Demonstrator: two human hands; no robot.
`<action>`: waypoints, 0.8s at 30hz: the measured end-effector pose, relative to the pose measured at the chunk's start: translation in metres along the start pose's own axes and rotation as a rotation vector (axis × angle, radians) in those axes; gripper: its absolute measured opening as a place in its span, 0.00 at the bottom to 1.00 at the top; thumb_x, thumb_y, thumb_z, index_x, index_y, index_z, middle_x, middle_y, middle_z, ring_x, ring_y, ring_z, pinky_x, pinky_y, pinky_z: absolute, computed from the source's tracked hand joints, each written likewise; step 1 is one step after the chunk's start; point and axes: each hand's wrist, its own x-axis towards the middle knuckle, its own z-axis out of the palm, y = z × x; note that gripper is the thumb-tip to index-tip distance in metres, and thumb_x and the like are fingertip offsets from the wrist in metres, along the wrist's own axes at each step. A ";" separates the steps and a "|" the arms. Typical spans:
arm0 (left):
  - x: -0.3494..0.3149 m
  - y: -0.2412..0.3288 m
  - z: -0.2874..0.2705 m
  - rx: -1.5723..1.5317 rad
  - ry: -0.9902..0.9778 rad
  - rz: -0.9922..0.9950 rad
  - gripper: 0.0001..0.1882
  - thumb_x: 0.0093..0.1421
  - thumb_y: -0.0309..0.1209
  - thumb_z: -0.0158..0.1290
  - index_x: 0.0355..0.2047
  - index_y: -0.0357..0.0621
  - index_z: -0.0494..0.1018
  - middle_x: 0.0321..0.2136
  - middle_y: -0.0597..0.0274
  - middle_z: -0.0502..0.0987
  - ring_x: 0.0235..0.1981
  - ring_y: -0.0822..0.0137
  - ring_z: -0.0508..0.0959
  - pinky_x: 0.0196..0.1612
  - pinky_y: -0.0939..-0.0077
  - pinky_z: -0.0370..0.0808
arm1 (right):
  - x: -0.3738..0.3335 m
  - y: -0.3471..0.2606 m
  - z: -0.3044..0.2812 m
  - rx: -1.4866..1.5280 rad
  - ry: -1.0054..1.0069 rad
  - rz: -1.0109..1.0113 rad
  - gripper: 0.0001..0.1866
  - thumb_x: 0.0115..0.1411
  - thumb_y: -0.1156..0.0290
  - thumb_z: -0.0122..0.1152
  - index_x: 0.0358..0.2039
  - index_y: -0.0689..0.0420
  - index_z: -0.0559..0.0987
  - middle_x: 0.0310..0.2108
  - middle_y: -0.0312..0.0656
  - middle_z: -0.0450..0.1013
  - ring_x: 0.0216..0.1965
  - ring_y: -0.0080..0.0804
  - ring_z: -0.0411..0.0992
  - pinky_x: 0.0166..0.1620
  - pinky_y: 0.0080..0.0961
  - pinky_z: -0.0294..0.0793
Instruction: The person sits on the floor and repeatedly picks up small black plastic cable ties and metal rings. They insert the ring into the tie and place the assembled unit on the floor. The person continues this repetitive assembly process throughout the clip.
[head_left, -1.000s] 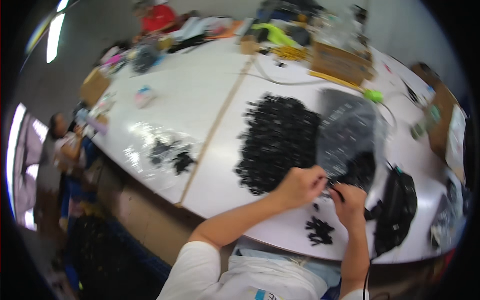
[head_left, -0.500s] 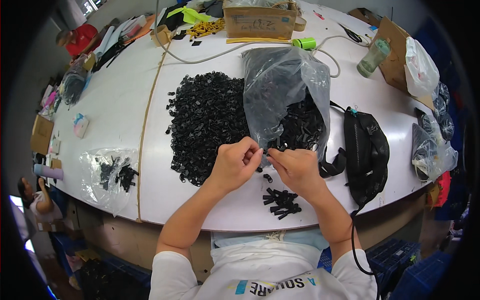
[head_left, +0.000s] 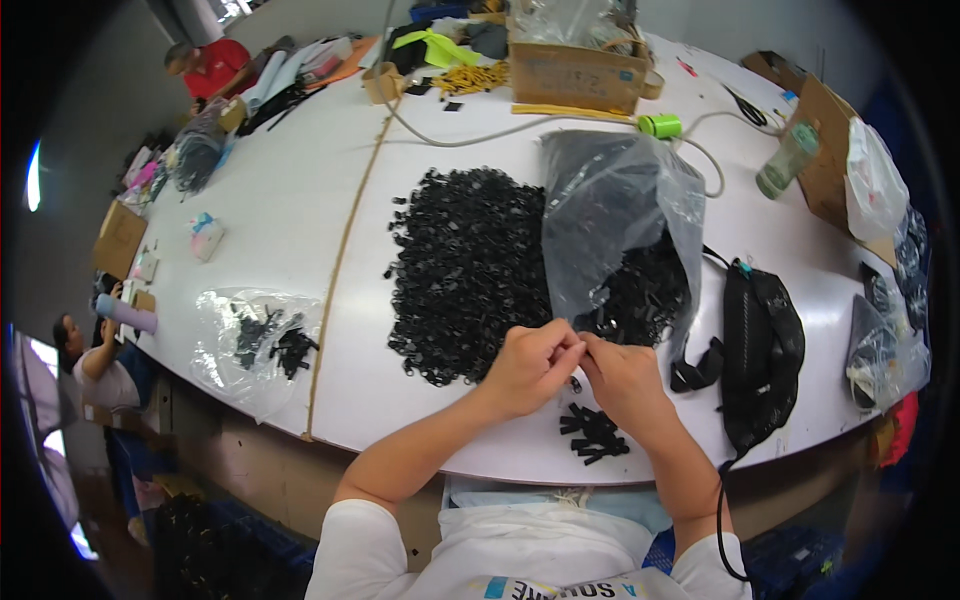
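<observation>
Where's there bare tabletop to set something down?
On the white table, left of the brown seam, above the clear bag and right of the small packet; also between seam and black pile. It's crowded around the left hand and right hand: pile, translucent bag, loose pieces, black pouch.

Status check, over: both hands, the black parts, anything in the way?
Left hand and right hand close together, both curled; anything held is hidden. Large black pile left of clear bag. Nothing visibly blocking either hand.
</observation>
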 end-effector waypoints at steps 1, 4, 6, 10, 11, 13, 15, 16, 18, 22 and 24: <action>0.000 0.001 0.002 -0.114 0.011 -0.069 0.05 0.60 0.24 0.51 0.27 0.36 0.70 0.14 0.62 0.74 0.14 0.75 0.74 0.18 0.82 0.69 | 0.001 -0.002 -0.001 0.015 0.060 0.000 0.08 0.54 0.72 0.62 0.33 0.62 0.77 0.20 0.40 0.73 0.16 0.35 0.71 0.21 0.30 0.69; 0.004 0.003 -0.005 -0.191 0.017 -0.167 0.12 0.65 0.32 0.47 0.28 0.37 0.71 0.14 0.64 0.74 0.13 0.79 0.71 0.17 0.84 0.67 | 0.005 -0.004 -0.007 -0.008 0.097 -0.062 0.10 0.51 0.75 0.65 0.33 0.63 0.76 0.20 0.39 0.72 0.17 0.34 0.70 0.22 0.29 0.68; 0.008 0.006 -0.010 -0.152 -0.077 -0.255 0.17 0.67 0.36 0.43 0.26 0.38 0.72 0.14 0.65 0.73 0.13 0.79 0.69 0.18 0.83 0.65 | 0.004 -0.003 -0.009 -0.015 0.087 -0.075 0.09 0.51 0.76 0.65 0.33 0.62 0.76 0.19 0.39 0.72 0.17 0.34 0.69 0.23 0.29 0.67; 0.012 0.001 -0.024 -0.257 -0.346 -0.129 0.18 0.66 0.34 0.45 0.21 0.38 0.72 0.13 0.65 0.72 0.14 0.79 0.67 0.20 0.81 0.64 | 0.004 -0.002 -0.011 0.147 0.043 -0.096 0.11 0.47 0.76 0.68 0.32 0.60 0.76 0.19 0.39 0.72 0.18 0.34 0.69 0.24 0.30 0.67; 0.010 -0.002 -0.023 -0.223 -0.237 -0.082 0.16 0.65 0.32 0.46 0.21 0.37 0.72 0.13 0.65 0.72 0.14 0.79 0.68 0.20 0.81 0.64 | 0.004 -0.005 -0.012 0.115 0.043 -0.118 0.12 0.46 0.76 0.68 0.32 0.60 0.76 0.19 0.39 0.72 0.18 0.34 0.69 0.24 0.30 0.67; 0.007 -0.012 -0.016 -0.151 -0.027 0.011 0.14 0.63 0.30 0.49 0.21 0.37 0.72 0.13 0.64 0.71 0.14 0.78 0.68 0.19 0.80 0.64 | 0.004 -0.008 -0.014 0.050 0.048 -0.157 0.13 0.44 0.77 0.69 0.31 0.60 0.76 0.20 0.39 0.72 0.18 0.35 0.69 0.25 0.29 0.67; 0.002 -0.014 -0.011 -0.010 0.093 0.135 0.08 0.61 0.26 0.52 0.26 0.36 0.75 0.17 0.62 0.74 0.15 0.77 0.70 0.20 0.80 0.66 | 0.003 -0.004 -0.012 0.064 0.018 -0.177 0.13 0.43 0.79 0.68 0.31 0.60 0.76 0.18 0.38 0.70 0.18 0.35 0.68 0.25 0.30 0.65; 0.004 -0.008 -0.005 -0.041 0.129 0.188 0.07 0.61 0.26 0.52 0.28 0.36 0.76 0.18 0.62 0.74 0.15 0.76 0.71 0.20 0.81 0.67 | 0.002 -0.003 -0.017 0.068 0.006 -0.170 0.12 0.43 0.79 0.67 0.31 0.60 0.76 0.18 0.38 0.70 0.18 0.35 0.68 0.25 0.30 0.65; 0.006 0.000 -0.008 -0.112 0.083 0.195 0.06 0.60 0.24 0.53 0.35 0.36 0.79 0.24 0.61 0.76 0.18 0.77 0.74 0.21 0.84 0.69 | 0.003 -0.004 -0.017 0.108 0.020 -0.143 0.09 0.45 0.79 0.65 0.29 0.59 0.76 0.16 0.37 0.67 0.18 0.36 0.68 0.24 0.29 0.63; 0.005 -0.007 -0.014 -0.286 -0.050 0.017 0.09 0.58 0.18 0.53 0.37 0.37 0.79 0.27 0.62 0.75 0.22 0.78 0.75 0.25 0.86 0.72 | 0.007 -0.007 -0.014 0.262 0.006 -0.104 0.08 0.47 0.77 0.65 0.29 0.59 0.76 0.16 0.38 0.68 0.17 0.37 0.69 0.23 0.30 0.65; 0.007 -0.008 -0.012 -0.109 0.021 0.116 0.08 0.57 0.18 0.54 0.36 0.36 0.79 0.25 0.60 0.77 0.22 0.75 0.78 0.24 0.84 0.74 | 0.009 0.000 -0.014 0.266 -0.033 -0.124 0.08 0.47 0.75 0.65 0.29 0.60 0.76 0.16 0.40 0.68 0.16 0.37 0.69 0.23 0.31 0.67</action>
